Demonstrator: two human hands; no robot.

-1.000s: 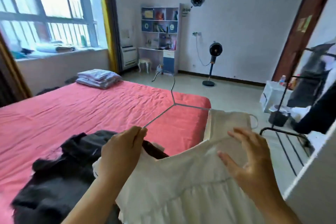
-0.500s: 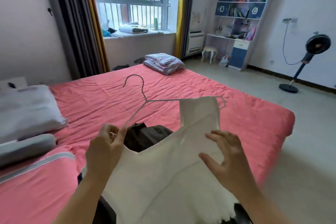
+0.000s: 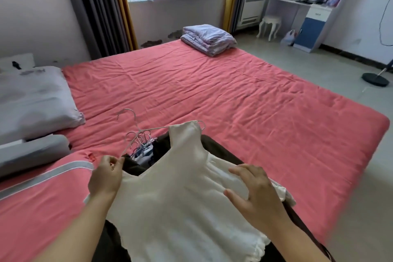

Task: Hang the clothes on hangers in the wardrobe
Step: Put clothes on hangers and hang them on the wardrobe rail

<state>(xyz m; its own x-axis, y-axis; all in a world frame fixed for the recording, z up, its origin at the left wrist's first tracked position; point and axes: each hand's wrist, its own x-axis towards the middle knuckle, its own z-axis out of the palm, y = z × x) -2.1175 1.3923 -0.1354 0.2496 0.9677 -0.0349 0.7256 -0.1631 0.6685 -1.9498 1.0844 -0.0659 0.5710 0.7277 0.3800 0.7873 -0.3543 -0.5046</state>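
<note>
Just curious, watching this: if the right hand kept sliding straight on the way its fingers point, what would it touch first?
The right hand points up-left across the white top. It would likely first meet the top's neckline, then the dark clothes beyond; depth is hard to judge.

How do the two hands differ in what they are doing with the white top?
The left hand pinches the wire hanger at the top's left shoulder; the right hand lies on the white top with fingers spread. The left grips metal, the right only touches cloth. Both are over the bed.
</note>
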